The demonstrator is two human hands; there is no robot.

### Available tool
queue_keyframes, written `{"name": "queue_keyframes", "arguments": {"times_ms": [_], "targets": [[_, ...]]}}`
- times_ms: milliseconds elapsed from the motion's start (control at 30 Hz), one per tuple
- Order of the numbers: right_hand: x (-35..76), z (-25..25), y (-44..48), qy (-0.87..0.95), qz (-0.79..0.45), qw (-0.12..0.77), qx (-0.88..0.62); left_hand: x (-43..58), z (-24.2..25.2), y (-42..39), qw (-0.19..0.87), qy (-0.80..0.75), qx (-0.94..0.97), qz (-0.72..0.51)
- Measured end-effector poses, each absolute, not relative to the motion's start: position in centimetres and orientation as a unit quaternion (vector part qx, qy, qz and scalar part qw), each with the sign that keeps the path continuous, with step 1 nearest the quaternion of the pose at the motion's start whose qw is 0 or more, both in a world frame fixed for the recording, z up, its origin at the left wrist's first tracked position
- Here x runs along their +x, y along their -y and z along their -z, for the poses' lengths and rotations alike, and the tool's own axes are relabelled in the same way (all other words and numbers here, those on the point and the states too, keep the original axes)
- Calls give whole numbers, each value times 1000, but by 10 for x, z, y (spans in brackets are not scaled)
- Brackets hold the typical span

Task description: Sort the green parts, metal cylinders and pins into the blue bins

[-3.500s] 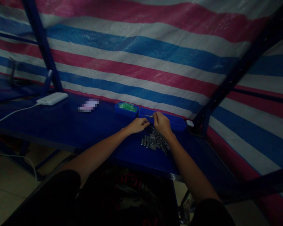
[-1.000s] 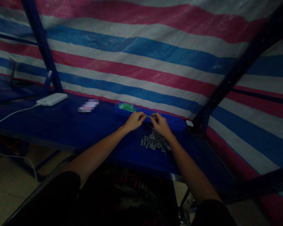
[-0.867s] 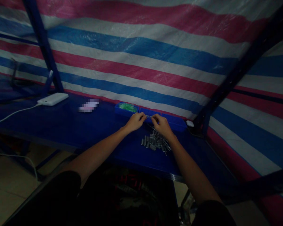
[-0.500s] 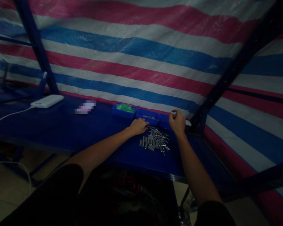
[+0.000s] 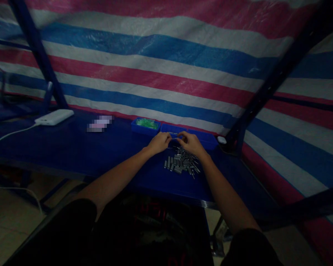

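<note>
My left hand [image 5: 158,142] and my right hand [image 5: 191,143] meet over the dark blue table [image 5: 80,151], fingers pinched together on a small metal part [image 5: 175,138] held between them. Just below the hands lies a pile of small silver cylinders with thin leads [image 5: 181,164]. Behind the hands stand small blue trays: one with green pieces [image 5: 145,125], a middle tray [image 5: 170,129] and a right tray [image 5: 207,138]. The light is dim, so the held part is hard to make out.
A white power bank [image 5: 54,116] with a white cable [image 5: 8,133] lies at the table's far left. A small white round object [image 5: 221,140] sits by the blue frame post [image 5: 240,127]. A striped tarpaulin [image 5: 166,66] hangs behind.
Half a second ago my right hand reached out to the right tray; it has come back to the left hand. Both hands now pinch a small part together.
</note>
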State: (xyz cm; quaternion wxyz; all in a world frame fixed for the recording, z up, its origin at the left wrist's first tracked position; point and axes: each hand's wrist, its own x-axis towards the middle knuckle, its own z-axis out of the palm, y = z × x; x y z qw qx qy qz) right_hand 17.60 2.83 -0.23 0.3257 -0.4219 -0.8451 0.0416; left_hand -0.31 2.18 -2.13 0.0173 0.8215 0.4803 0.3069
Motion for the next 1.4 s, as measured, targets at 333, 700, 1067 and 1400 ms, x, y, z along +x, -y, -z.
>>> {"name": "queue_keyframes", "arguments": {"times_ms": [333,700,1067,1400], "targets": [[171,-1,-25,853,-35,325,-408,-11,10,-23,55,-438,831,-339],[166,-1,-20,840,-25,342,-421,-9,7,-21,58,-436,798,-413],[174,-7,-23,809,30,411,-419,-8,5,-15,101,-435,814,-372],[231,-15,-38,589,119,588,-542,-3,16,-14,72,-433,882,-170]]}}
